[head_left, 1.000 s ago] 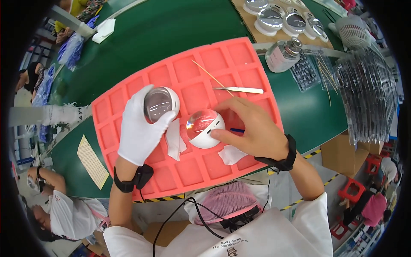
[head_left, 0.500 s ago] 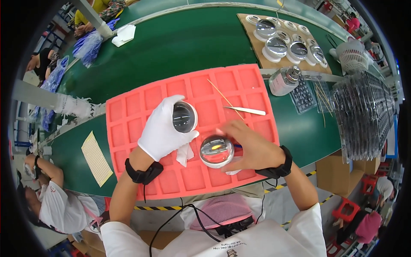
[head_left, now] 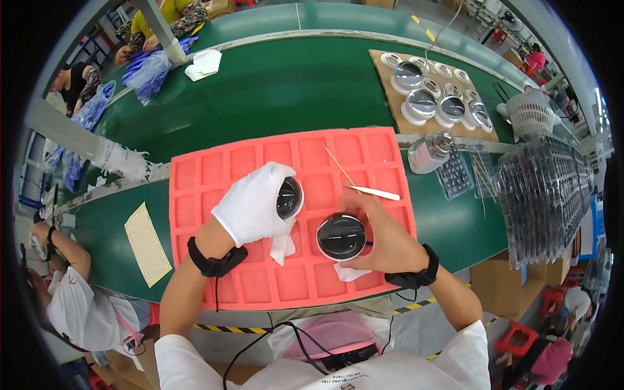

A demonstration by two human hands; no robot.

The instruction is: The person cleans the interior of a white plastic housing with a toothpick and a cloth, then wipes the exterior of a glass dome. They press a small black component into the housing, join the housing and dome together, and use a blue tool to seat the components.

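In my left hand (head_left: 250, 201), which wears a white glove, is a glossy dark-looking dome (head_left: 288, 198) with a white rim, its curved face tilted to the right. My bare right hand (head_left: 393, 237) grips a second dome (head_left: 341, 238) by its edge, fingers at the far right side and thumb below. Both are over a pink foam tray (head_left: 253, 299) with square pockets. A crumpled white wipe (head_left: 281, 248) lies under the left hand, another white wipe (head_left: 351, 272) under the right. White tweezers (head_left: 374, 192) and a thin wooden stick (head_left: 339, 166) rest on the tray beyond my right hand.
A brown board (head_left: 385, 78) at the back right carries several domes and white rings. Near it stand a pump bottle (head_left: 426, 156), a small black parts tray (head_left: 455, 175) and stacked clear trays (head_left: 543, 195). A yellow dotted sheet (head_left: 147, 244) lies left. Other people work nearby.
The right-hand dome has turned: its orange-lit, see-through look is gone and it now appears dark. The left-hand dome has rotated further to the right. The whole view has shifted slightly.
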